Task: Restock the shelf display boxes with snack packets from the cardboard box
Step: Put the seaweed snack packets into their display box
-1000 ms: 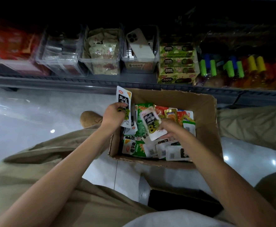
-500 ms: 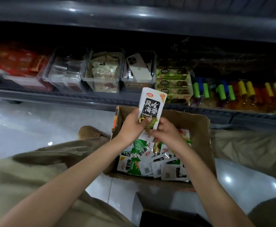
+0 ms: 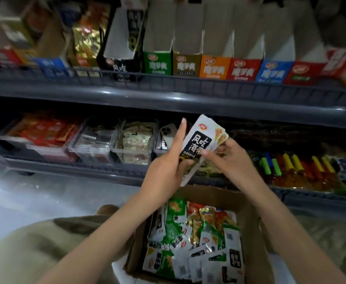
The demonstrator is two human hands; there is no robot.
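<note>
In front of the lower shelf, left hand (image 3: 166,171) and right hand (image 3: 227,158) closed together on a small stack of white-and-black foil snack packets (image 3: 200,144): light, limp, slippery, best pinched by the edges. Below, open brown cardboard box (image 3: 256,232); above, matching black display box (image 3: 123,66).

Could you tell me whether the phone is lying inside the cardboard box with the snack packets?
No, the phone stands in a clear bin on the lower shelf, while the cardboard box on the floor holds only packets.
</note>
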